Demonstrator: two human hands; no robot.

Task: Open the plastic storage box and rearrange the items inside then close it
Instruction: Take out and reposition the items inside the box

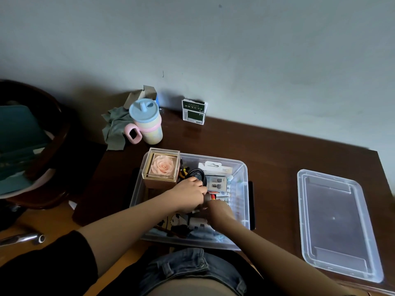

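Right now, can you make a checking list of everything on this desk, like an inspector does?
Surface: dark wooden desk, against a pale wall.
Job's things: clear storage box open and full; rose display case in its far left corner; lid flat on the desk to the right.
Clutter: pastel cup, grey cloth, green-and-white carton.
Hands: left hand and right hand inside the box; grip unclear.
Cables: black cord coiled in the box.
Surroundings: dark chair on the left.
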